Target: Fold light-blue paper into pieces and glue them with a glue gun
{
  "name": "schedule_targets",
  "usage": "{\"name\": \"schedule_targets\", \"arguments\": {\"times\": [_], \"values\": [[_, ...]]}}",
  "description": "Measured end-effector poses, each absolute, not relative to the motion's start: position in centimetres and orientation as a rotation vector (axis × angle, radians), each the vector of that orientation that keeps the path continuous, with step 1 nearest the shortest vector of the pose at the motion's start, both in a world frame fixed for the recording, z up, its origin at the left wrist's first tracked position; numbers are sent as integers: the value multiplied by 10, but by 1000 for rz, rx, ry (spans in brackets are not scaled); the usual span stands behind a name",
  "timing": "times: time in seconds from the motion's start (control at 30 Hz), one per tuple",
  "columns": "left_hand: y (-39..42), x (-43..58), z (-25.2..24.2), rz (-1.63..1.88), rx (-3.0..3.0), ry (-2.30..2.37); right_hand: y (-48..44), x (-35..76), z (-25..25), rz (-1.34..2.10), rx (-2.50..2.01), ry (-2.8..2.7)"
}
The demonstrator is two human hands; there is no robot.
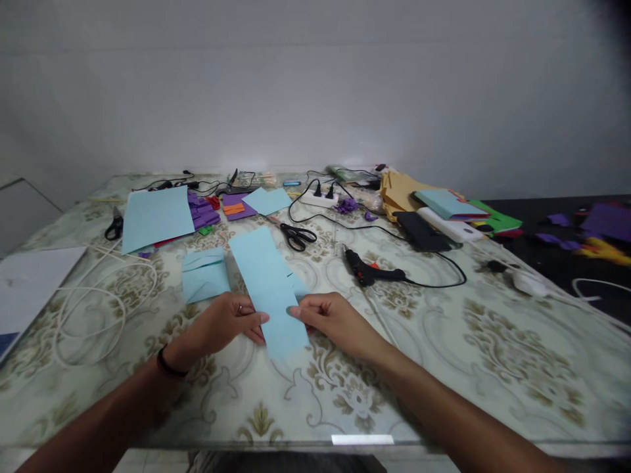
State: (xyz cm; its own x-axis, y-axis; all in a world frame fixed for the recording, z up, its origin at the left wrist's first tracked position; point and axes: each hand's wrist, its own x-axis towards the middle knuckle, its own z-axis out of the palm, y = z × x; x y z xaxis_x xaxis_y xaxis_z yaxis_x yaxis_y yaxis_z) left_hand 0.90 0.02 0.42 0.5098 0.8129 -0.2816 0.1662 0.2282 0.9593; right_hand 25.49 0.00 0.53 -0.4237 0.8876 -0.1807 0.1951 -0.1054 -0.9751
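Observation:
A long light blue paper strip lies on the patterned table, running away from me. My left hand, ring on one finger and a dark band at the wrist, pinches the strip's left edge near its close end. My right hand pinches the right edge opposite, fingers curled. Folded light blue paper pieces lie just left of the strip.
Black scissors and a black glue gun with its cord lie beyond the strip. A large blue sheet, purple paper scraps, a power strip, stacked coloured paper and a white cable surround the area.

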Motion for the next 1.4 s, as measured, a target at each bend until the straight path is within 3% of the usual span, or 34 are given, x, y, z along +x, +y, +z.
{"name": "schedule_targets", "arguments": {"times": [0.47,0.7,1.4], "values": [[-3,8,5,495,1315,965,0,256,4,1433,-1235,-1633],[1,7,6,583,1309,1016,0,254,-2,1773,-1147,-1446],[1,9,8,669,1364,1056,0,254,2,1632,-1161,-1463]]}}
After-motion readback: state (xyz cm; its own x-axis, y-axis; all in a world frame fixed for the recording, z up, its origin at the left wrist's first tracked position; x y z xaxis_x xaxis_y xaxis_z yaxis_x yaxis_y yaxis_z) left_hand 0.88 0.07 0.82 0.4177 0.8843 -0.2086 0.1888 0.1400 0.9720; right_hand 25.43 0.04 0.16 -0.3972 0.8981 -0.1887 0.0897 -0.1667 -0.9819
